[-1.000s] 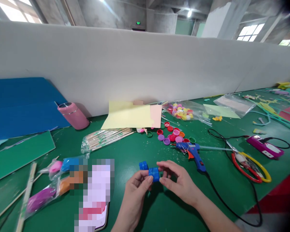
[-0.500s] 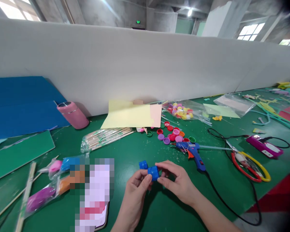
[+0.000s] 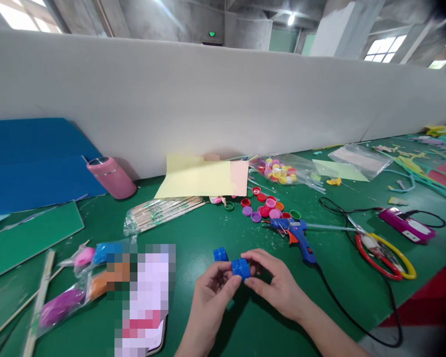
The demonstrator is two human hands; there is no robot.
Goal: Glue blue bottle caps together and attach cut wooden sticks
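Low in the middle of the view, my left hand point(image 3: 212, 291) and my right hand point(image 3: 270, 280) meet over the green table point(image 3: 193, 238). Both pinch a small stack of blue bottle caps point(image 3: 240, 267) between thumbs and fingertips. A second blue cap point(image 3: 220, 255) lies on the table just beyond my left fingers. A blue hot glue gun point(image 3: 296, 235) rests a short way behind my right hand.
Loose coloured caps point(image 3: 266, 208) and a bag of caps point(image 3: 280, 171) lie farther back. A bundle of wooden sticks point(image 3: 159, 212), yellow paper point(image 3: 198, 177), a pink bottle point(image 3: 111, 176), clay bags point(image 3: 82, 277), a phone, scissors point(image 3: 384, 253) and a black cord point(image 3: 353, 312) surround my hands.
The blue caps have turned in my fingers, so a round face now points toward me. My hands shifted slightly to the right and lower.
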